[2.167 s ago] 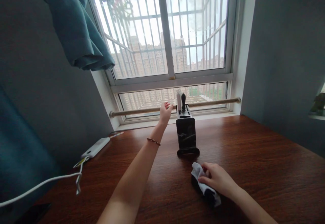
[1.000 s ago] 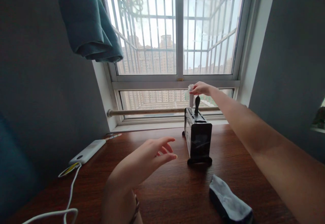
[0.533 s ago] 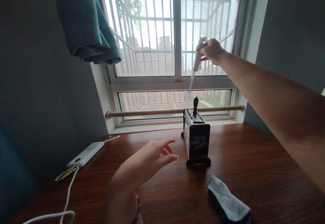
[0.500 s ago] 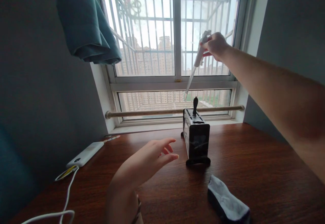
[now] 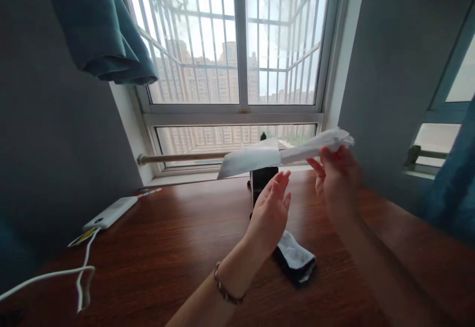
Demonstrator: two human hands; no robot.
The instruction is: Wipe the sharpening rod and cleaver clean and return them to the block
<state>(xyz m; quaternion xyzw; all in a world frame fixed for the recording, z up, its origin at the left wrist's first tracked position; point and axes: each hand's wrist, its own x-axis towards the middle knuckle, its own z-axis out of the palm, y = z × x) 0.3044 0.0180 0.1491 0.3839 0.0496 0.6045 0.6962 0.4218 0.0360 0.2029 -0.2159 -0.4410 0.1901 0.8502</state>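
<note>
A kitchen knife (image 5: 253, 159) with a broad pale blade is held up above the table, its handle in a white wrapping. My right hand (image 5: 338, 171) is closed around the wrapped handle near its end. The blade lies almost level, pointing left. Below it my left hand (image 5: 270, 208) is raised with fingers stretched out, holding nothing and seemingly apart from the blade. Behind the knife and my left hand stands a black knife block (image 5: 264, 177), partly hidden. From its top rises a black handle (image 5: 263, 136).
A folded grey-and-black cloth (image 5: 297, 258) lies on the brown wooden table (image 5: 166, 238) beside my left wrist. At the left is a white power strip (image 5: 111, 213) with a white cable (image 5: 83, 272). A window with a horizontal rail (image 5: 181, 158) closes off the back.
My right hand has brought the knife down and toward me, turning the broad blade level. My left hand has risen and moved right, toward the blade. The view has shifted right.
</note>
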